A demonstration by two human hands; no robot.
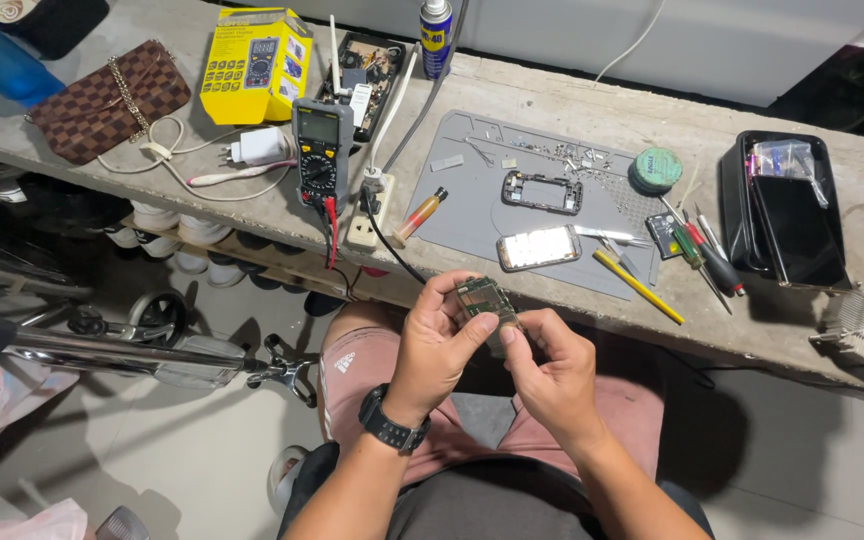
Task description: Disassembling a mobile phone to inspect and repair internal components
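Both hands meet on a small circuit board [483, 297], held in the air above the person's lap, just in front of the counter [552, 110]. The left hand [439, 340], with a black watch on the wrist, has its grip closed on the left edge of the board, thumb on the near side. The right hand [550, 362] closes its grip on the lower right part, and the thumb tip presses near the board's corner.

The step in hand looks like an inspection of the board, or the loosening of some small part on it; which one, the picture does not show clearly. The next move probably calls for steady fingers and light pressure, because the board is thin and its parts are tiny.

On the grey mat [472, 200] lie a phone frame [541, 192] and a phone body [539, 247], apart from each other. A yellow tool [638, 286] and screwdrivers [704, 255] lie to the right of them. A multimeter [320, 152] stands further left, with red and black leads hanging over the edge.
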